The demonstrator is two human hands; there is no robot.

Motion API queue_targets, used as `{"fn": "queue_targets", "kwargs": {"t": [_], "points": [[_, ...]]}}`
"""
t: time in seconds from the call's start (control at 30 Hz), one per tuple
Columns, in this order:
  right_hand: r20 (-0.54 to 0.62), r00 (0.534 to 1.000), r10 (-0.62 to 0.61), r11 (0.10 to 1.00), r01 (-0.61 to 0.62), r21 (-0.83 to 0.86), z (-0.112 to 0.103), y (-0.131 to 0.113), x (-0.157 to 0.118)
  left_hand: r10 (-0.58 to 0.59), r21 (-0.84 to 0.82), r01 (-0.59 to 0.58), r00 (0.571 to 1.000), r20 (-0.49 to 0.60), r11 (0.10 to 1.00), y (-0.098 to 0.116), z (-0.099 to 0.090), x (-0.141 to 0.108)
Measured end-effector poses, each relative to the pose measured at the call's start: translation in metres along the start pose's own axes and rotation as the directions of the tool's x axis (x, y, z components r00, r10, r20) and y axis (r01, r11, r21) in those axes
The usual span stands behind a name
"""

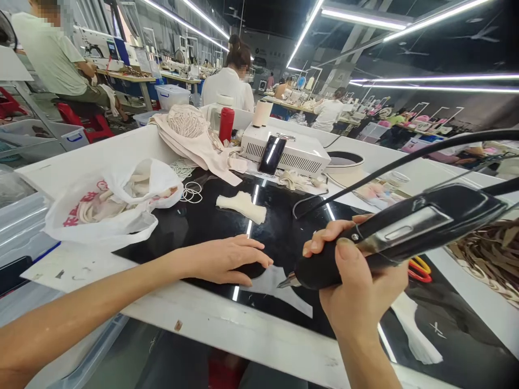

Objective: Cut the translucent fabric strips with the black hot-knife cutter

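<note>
My right hand [360,281] is wrapped round a black corded hand tool [397,232] with a narrow metal tip. That tip points left, over or on a thin white fabric piece [298,300]; whether it touches I cannot tell. The piece lies on the black work surface [284,237]. My left hand [227,260] has its fingers stretched out, at the left end of the same piece and partly covering it. Farther back lies a cream fabric stack [243,206]. More white fabric [416,329] rests to the right of my right wrist.
A white plastic bag [105,216] of fabric scraps stands at left. Behind are a white vented box [286,148], a phone [271,154] and a red bottle [226,125]. Scissors with red and yellow handles [419,269] and brown strips [490,248] lie right. The black cable [405,162] arches overhead.
</note>
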State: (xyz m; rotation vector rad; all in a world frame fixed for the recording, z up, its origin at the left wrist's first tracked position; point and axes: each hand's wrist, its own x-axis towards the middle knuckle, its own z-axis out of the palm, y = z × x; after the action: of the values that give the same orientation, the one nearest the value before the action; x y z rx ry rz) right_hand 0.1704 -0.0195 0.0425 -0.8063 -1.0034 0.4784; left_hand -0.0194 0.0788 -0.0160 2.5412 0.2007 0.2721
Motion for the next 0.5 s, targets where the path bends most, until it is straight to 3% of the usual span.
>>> {"fn": "queue_targets", "kwargs": {"t": [0.17, 0.5], "points": [[-0.002, 1.000, 0.006, 1.000, -0.006, -0.003, -0.001, 0.003, 0.002, -0.001, -0.070, 0.008, 0.996, 0.094, 0.998, 0.000, 0.000, 0.004], [-0.014, 1.000, -0.001, 1.000, 0.001, -0.011, 0.000, 0.009, 0.001, 0.023, -0.109, -0.006, 0.988, 0.153, 0.994, 0.004, -0.009, 0.019]]}}
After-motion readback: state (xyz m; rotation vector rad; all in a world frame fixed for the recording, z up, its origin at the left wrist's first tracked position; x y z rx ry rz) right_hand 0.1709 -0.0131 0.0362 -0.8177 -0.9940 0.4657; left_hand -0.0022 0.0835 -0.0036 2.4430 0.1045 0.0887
